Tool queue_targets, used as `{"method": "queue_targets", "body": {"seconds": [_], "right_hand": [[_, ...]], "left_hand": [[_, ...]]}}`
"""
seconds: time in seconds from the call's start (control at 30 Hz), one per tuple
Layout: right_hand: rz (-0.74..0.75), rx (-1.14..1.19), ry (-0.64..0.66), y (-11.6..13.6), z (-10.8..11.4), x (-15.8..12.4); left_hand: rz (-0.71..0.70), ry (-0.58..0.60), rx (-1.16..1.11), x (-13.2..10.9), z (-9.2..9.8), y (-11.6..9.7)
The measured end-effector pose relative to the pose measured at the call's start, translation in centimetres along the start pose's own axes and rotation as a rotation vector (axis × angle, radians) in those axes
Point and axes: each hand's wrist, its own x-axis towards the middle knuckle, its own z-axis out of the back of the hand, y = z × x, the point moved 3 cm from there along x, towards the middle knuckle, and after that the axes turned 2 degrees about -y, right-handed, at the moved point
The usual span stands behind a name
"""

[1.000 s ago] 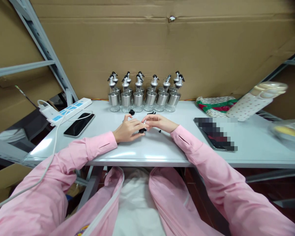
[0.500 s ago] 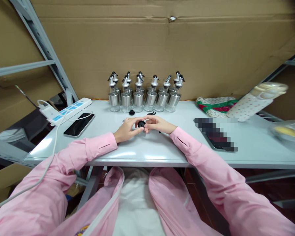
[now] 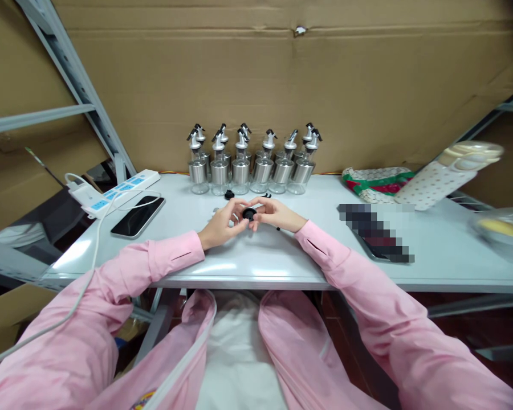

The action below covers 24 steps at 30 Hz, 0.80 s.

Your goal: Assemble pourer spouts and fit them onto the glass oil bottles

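Between my two hands, a small round black part (image 3: pixel 249 213) is held above the grey table (image 3: pixel 222 265). My left hand (image 3: pixel 225 224) grips it from the left with thumb and fingers. From the right, the fingers of my right hand (image 3: pixel 273 215) close on the same part. Another black stopper-like piece (image 3: pixel 229 195) stands on the table just behind my left hand. Small black pieces (image 3: pixel 267 195) lie behind my right hand, partly hidden by it. Farther back are several glass bottles with steel sleeves (image 3: pixel 240 169) and silver pour spouts.
A phone (image 3: pixel 138 217) and a white power strip (image 3: pixel 123 192) with a cable are on the left. To the right lie a dark pixelated object (image 3: pixel 374 234), a patterned cloth (image 3: pixel 378 182), a dotted cup (image 3: pixel 427 185) and a plastic bag (image 3: pixel 504 230). Cardboard stands behind.
The black part has tilted and shifted slightly right between my fingers. My left fingers have moved a little, and my right hand covers more of the small pieces behind it.
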Motion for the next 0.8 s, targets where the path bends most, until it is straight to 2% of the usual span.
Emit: {"method": "queue_targets", "body": {"seconds": [0.27,0.8], "right_hand": [[0.009,-0.049,0.038,-0.2,-0.3,-0.1],[0.024,-0.174,0.105,0.0,-1.5,-0.5]], "left_hand": [[0.118,0.017,-0.093,-0.3,-0.5,0.2],[0.172,0.08,-0.068,-0.6,-0.8,0.3]]}}
